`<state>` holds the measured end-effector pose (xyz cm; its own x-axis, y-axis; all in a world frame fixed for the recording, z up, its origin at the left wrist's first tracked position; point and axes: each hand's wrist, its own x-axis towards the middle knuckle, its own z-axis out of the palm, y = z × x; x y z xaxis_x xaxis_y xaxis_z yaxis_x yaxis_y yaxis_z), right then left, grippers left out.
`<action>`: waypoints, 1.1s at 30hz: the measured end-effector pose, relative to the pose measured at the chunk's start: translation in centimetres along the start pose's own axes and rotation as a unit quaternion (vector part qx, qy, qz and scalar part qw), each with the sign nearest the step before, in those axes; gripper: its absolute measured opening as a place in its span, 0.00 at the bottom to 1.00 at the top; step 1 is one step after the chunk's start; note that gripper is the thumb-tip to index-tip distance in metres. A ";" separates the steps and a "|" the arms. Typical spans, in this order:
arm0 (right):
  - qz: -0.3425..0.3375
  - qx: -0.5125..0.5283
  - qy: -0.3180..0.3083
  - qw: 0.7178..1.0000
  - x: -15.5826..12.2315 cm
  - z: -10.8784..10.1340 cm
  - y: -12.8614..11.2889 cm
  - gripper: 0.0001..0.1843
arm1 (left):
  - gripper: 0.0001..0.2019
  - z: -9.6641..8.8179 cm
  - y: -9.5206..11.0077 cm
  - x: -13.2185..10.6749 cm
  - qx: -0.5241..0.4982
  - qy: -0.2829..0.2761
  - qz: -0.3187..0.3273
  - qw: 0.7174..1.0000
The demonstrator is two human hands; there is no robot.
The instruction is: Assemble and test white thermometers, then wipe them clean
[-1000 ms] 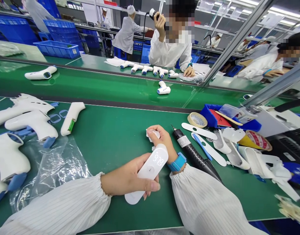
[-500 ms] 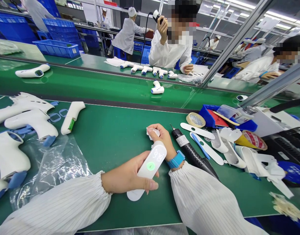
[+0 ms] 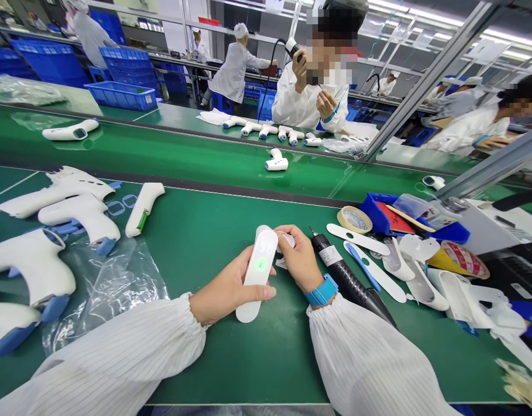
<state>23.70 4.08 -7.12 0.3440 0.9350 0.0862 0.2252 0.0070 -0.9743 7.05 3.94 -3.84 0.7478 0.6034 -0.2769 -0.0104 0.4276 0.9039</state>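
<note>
The left hand [image 3: 226, 293] is gripping an already lit white thermometer [image 3: 260, 266], the right hand [image 3: 304, 260] is pinching white material [image 3: 288, 238], and a left-side gun-shaped housing [image 3: 148, 202] is lying seemingly unfinished.

The left sleeve [image 3: 118, 352] and right sleeve [image 3: 370, 358] are white and puffy, with thin lines along them. Their cuffs [image 3: 195, 318] bunch up in little folds. A bright blue band [image 3: 320, 292] with a blue clip [image 3: 331, 283] goes around the right wrist [image 3: 313, 281].

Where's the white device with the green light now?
Near the centre of the head view, the white device is in the left hand, beside the right hand.
</note>
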 end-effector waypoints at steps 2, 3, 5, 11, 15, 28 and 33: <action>-0.001 -0.001 -0.001 1.000 -0.1 0.0 -0.1 0.12 | 0.29 -0.2 -0.1 0.1 -0.010 0.005 0.006 1.000; -0.002 -0.001 -0.002 1.000 -0.1 0.0 -0.2 0.12 | 0.27 -0.2 -0.1 0.2 -0.013 0.008 0.007 1.000; -0.001 -0.003 -0.004 1.000 -0.2 0.0 -0.3 0.12 | 0.23 -0.3 -0.1 0.2 -0.017 0.013 0.005 1.000; 0.003 -0.018 -0.014 1.000 -0.6 0.0 -0.6 0.12 | 0.17 -0.3 0.0 0.3 -0.012 0.020 -0.002 1.000; -0.001 -0.020 -0.015 1.000 -0.7 -0.1 -0.7 0.12 | 0.16 -0.4 0.1 0.4 -0.010 0.020 0.001 1.000; -0.011 -0.020 -0.018 1.000 -0.8 -0.1 -0.7 0.12 | 0.17 -0.5 0.0 0.5 -0.025 0.038 -0.002 0.999; -0.011 -0.022 -0.015 1.000 -0.8 -0.1 -0.8 0.11 | 0.16 -0.5 0.0 0.5 -0.027 0.039 -0.003 0.999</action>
<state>23.31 3.31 -6.44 0.3106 0.9453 0.1003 0.2717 0.0128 -0.9623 7.08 4.56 -4.10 0.6941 0.6506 -0.3082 -0.0441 0.4658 0.8838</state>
